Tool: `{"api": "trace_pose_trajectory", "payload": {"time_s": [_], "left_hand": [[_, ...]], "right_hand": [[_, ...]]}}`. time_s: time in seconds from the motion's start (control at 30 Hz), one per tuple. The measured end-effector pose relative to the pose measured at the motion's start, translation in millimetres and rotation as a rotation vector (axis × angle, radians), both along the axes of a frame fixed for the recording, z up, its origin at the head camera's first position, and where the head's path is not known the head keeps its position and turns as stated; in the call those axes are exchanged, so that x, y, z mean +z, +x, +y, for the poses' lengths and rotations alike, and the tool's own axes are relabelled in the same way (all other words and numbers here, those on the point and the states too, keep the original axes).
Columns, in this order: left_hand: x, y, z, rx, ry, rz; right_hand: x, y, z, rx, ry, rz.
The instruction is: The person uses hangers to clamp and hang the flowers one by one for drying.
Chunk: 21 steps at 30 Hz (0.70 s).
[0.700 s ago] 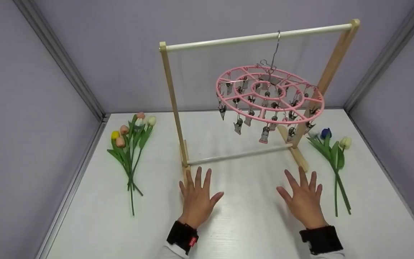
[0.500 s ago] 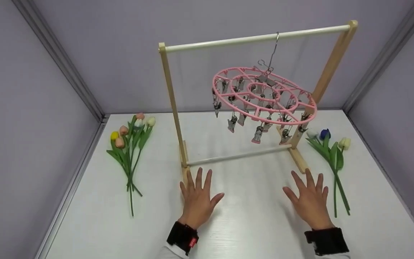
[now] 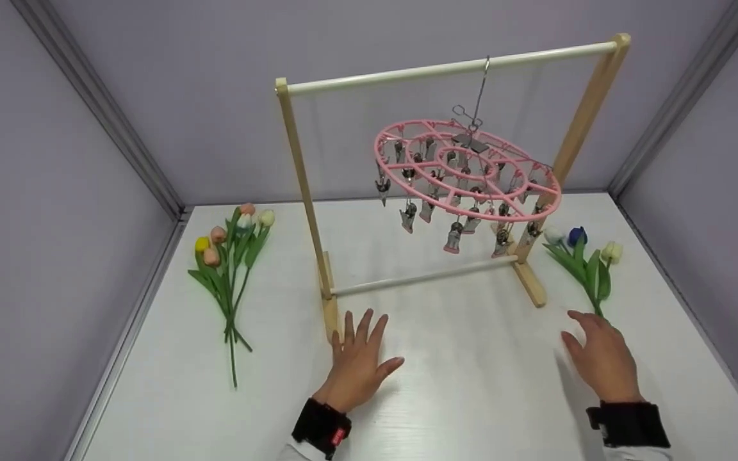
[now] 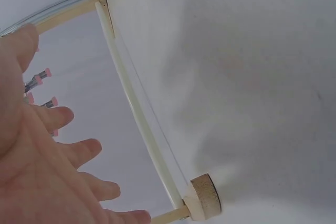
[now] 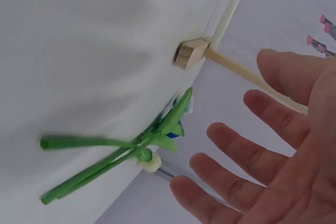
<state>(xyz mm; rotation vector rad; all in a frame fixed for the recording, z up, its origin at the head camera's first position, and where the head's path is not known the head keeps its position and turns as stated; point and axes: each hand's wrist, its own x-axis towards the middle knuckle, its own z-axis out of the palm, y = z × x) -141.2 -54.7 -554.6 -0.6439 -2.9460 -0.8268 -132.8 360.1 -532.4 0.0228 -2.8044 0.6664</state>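
My right hand (image 3: 603,362) is over the stems of several artificial tulips (image 3: 593,272) with white, blue and cream heads, hiding the stems' lower part in the head view. In the right wrist view its spread fingers (image 5: 231,140) are apart from the green stems (image 5: 86,142), holding nothing. My left hand (image 3: 356,371), fingers straight and spread, hovers by the front foot of a wooden rack (image 3: 305,186). Nothing is in its palm (image 4: 31,182) in the left wrist view. From the rack's white top bar hangs a pink round clip hanger (image 3: 510,219), tilted, with several metal clips.
On the left of the white table (image 3: 420,410) lies another bunch of tulips (image 3: 231,282) with orange, yellow and white heads. A white lower bar (image 3: 426,280) joins the rack's legs. Grey-lilac walls (image 3: 106,160) enclose the table.
My right hand has moved right, from in front of the rack's right foot to over the right tulips' stems. My left hand has lowered slightly toward me. The pink hanger has turned and swung left.
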Motion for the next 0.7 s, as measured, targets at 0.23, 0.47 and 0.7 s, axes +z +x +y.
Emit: {"api": "trace_pose_trajectory", "payload": {"time_s": [0.23, 0.47, 0.7], "left_hand": [[14.5, 8.2, -1.0, -0.135, 0.035, 0.013], [26.3, 23.5, 7.9, -0.277, 0.128, 0.148], [33.6, 43.0, 18.5, -0.351, 0.147, 0.202]], "right_hand": [[4.5, -0.5, 37.7, -0.030, 0.048, -0.039], [2.0, -3.2, 61.7, -0.088, 0.030, -0.115], [-6.0, -7.8, 78.1, -0.196, 0.042, -0.238]]}}
